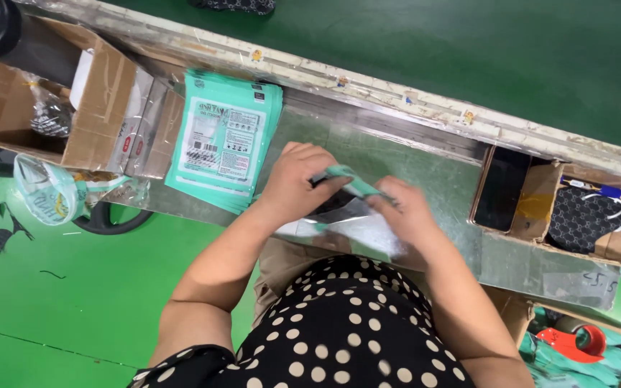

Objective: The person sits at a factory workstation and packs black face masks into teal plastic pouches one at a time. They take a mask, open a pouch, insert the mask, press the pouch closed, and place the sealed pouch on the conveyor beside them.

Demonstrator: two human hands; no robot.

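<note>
A thin teal-topped plastic pouch — glossy, clear below its coloured strip, something dark showing inside — is held over the brushed metal bench. It is pinched by the left hand at its upper left, fingers curled closed on the film, and by the right hand at its right edge, fingers likewise closed on it. Just left, a flat stack of teal pouches is laid. A corrugated cardboard box is set further left; a patterned black mask is seen in a cardboard tray at right.
</note>
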